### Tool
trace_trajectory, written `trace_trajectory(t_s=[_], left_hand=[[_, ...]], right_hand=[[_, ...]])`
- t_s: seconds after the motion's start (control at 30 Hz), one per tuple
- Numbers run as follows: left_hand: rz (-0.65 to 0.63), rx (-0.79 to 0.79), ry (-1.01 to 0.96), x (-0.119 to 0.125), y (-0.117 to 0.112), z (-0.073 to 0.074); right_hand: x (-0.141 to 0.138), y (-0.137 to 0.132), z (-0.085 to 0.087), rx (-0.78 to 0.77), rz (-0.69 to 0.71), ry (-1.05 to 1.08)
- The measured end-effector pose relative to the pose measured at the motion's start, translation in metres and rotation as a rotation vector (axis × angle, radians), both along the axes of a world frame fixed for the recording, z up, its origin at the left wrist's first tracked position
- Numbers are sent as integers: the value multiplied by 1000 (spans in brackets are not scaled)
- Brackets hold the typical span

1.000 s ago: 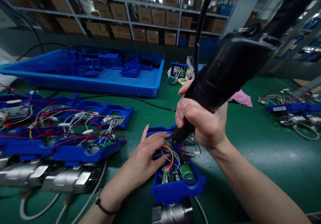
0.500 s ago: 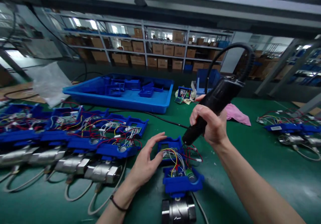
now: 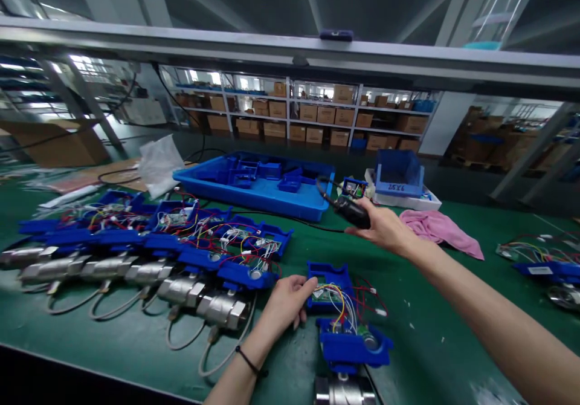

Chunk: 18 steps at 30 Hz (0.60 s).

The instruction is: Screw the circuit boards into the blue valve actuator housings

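My right hand reaches far forward over the green table and is closed on a black electric screwdriver, which lies low beside the blue tray's right end. My left hand rests with curled fingers against the left edge of an open blue valve housing. That housing shows coloured wires and a green part inside, with a metal valve body below it.
A row of several blue wired housings on metal valves lies at left. A large blue tray with blue parts stands behind. A pink cloth, a small blue bin and more wired units are at right.
My right hand carried the screwdriver away from the open housing, forward and down toward the tray. The left hand slid to the housing's left edge. The view tilted up.
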<state>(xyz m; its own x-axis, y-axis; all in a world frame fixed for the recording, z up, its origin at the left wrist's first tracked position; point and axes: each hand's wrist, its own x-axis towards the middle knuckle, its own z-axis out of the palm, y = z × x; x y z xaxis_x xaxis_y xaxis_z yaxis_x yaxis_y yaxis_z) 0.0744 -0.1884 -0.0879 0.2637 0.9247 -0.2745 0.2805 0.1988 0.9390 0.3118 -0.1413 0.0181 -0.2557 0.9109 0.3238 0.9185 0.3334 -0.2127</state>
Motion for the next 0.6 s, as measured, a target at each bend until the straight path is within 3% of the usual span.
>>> trace_trajectory(t_s=[0.17, 0.27, 0.47, 0.6], left_hand=[[13, -39, -131, 0, 2, -6], [0, -32, -241, 0, 0, -7], [4, 117, -300, 0, -6, -2], [-30, 269, -267, 0, -9, 0]], right_hand=[[12, 19, -57, -146, 1, -211], [17, 27, -77, -164, -65, -229], [17, 28, -81, -89, -180, -27], [10, -6, -72, -92, -219, 243]])
